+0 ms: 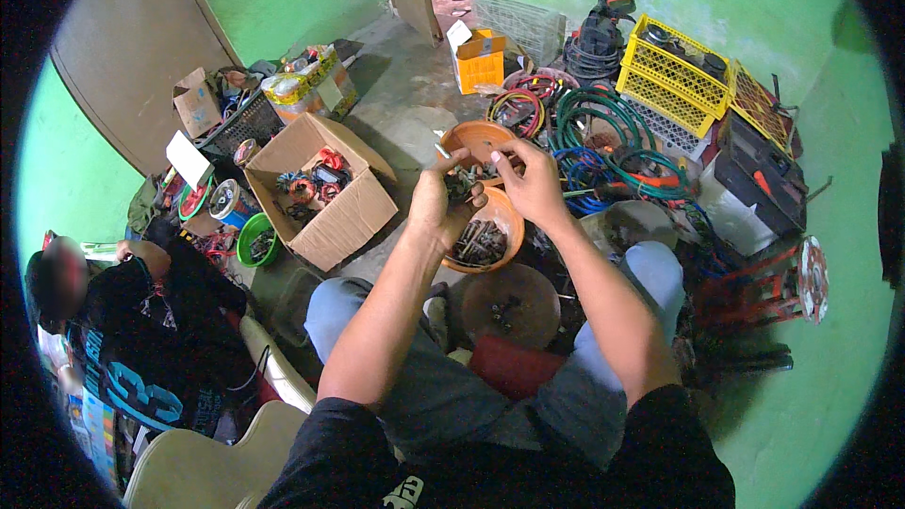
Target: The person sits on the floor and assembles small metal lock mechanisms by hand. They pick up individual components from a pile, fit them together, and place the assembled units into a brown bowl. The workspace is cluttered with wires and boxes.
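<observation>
My left hand (439, 200) is cupped palm-up, fingers curled around a handful of small dark metal pieces (459, 187), perhaps screws or bolts. A thin white stick, like a cigarette (441, 150), sticks out from its fingers. Close beside it, my right hand (534, 181) has thumb and fingertips drawn together; what they pinch is too small to name. Both hands are above two orange bowls. The nearer orange bowl (518, 219) contains many bolt-like pieces; the farther orange bowl (462, 135) is partly hidden by my hands. Below them, a round brown pan (481, 306) holds several small dark bits.
An open cardboard box (341, 231) of tools and wires stands left, beside a green bowl (268, 228) of metal bits. Coiled green hose (589, 94), yellow crates (660, 75) and a black toolbox (754, 179) crowd the right. Another person (160, 320) sits at the left.
</observation>
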`<state>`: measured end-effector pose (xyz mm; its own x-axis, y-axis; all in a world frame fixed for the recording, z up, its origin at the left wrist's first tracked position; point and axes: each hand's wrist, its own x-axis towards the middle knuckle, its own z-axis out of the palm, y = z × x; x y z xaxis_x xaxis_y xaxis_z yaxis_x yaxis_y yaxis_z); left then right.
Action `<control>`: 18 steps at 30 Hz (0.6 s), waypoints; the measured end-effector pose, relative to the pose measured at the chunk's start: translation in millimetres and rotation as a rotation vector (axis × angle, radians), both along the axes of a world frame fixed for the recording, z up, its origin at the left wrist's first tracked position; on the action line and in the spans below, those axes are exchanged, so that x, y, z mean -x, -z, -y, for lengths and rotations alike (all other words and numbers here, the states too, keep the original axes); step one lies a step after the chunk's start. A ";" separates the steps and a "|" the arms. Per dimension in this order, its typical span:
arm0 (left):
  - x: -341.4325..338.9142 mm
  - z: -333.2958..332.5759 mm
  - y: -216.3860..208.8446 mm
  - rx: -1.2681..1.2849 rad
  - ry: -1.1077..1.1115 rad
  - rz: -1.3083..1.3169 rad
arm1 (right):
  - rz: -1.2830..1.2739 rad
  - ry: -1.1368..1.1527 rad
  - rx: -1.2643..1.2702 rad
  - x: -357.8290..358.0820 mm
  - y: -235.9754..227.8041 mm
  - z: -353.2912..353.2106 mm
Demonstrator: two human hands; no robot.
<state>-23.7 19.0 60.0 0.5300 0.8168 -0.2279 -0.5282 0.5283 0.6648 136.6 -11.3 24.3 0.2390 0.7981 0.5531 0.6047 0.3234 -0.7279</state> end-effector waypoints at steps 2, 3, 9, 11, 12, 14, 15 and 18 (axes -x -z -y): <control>0.2 -3.4 8.8 -0.042 0.021 0.044 | -0.055 -0.089 -0.040 2.9 -14.8 13.6; -2.3 -2.3 6.8 -0.031 -0.003 0.029 | -0.033 -0.143 -0.055 3.5 -21.1 20.7; -19.6 16.8 -19.4 -0.029 -0.008 -0.006 | 0.067 -0.269 -0.047 -7.7 -39.9 45.1; -23.9 18.2 -14.3 -0.078 -0.002 -0.022 | 0.000 -0.279 0.016 -11.4 -40.0 49.0; -25.9 18.3 -12.2 -0.101 0.019 -0.004 | -0.035 -0.286 0.037 -12.9 -40.4 50.9; -30.1 18.4 -8.9 -0.150 0.061 0.036 | -0.086 -0.289 0.058 -16.6 -42.6 55.4; -32.1 17.5 -5.8 -0.198 0.095 0.010 | -0.101 -0.287 0.058 -18.7 -44.4 57.9; -41.7 21.9 -5.0 -0.296 0.158 -0.030 | -0.055 -0.237 0.017 -28.9 -43.0 64.7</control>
